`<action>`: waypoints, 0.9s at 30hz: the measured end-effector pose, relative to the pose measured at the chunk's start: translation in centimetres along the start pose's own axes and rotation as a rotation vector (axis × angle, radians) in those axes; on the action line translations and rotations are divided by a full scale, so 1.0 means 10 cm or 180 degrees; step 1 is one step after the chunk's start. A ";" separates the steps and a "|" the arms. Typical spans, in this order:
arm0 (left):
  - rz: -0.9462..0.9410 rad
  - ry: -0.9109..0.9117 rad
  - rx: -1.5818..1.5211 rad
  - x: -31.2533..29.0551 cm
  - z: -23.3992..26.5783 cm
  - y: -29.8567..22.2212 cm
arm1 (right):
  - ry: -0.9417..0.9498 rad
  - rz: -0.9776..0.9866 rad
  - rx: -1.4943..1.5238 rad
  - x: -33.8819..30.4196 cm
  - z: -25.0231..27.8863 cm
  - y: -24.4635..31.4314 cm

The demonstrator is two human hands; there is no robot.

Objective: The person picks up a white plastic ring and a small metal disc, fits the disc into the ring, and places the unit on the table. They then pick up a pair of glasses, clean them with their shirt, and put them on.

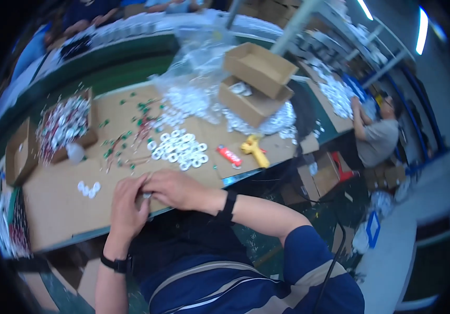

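Observation:
My left hand and my right hand meet at the near edge of the table, fingertips together. Between them shows a sliver of a small pale part; the fingers cover most of it, and its kind cannot be made out. Just beyond the hands lies a pile of white rings. Several small white round pieces sit in a cluster to the left. Farther back, green parts with red wires are scattered over the brown tabletop.
A cardboard box full of wired white parts stands left, beside another open box. To the right are a red tool, a yellow glue gun, stacked cardboard trays and plastic bags. A co-worker works at the far right.

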State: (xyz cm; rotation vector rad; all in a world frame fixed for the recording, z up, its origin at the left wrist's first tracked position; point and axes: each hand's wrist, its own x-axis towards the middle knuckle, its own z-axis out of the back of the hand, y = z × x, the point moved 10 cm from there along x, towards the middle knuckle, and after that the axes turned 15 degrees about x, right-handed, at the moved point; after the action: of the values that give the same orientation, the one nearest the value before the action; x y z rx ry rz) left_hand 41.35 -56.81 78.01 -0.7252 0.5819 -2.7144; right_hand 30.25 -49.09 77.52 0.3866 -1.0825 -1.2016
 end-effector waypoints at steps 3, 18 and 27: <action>0.0232 0.0213 -0.0064 0.03 -0.11 0.02 | -0.0180 -0.0414 0.0216 -0.13 0.12 -0.09; -0.0055 -0.0180 0.0528 -0.10 0.12 0.04 | -0.0658 -0.0127 0.0126 -0.25 0.21 -0.26; -0.0177 -0.0241 0.1086 -0.22 0.46 0.34 | -0.0509 -0.0557 0.0088 -0.25 0.33 -0.17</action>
State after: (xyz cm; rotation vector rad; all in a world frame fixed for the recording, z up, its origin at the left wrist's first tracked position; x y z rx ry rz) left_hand 46.18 -60.47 79.23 -0.7563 0.0764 -2.7206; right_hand 26.66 -46.62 76.67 0.4187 -1.2234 -1.3920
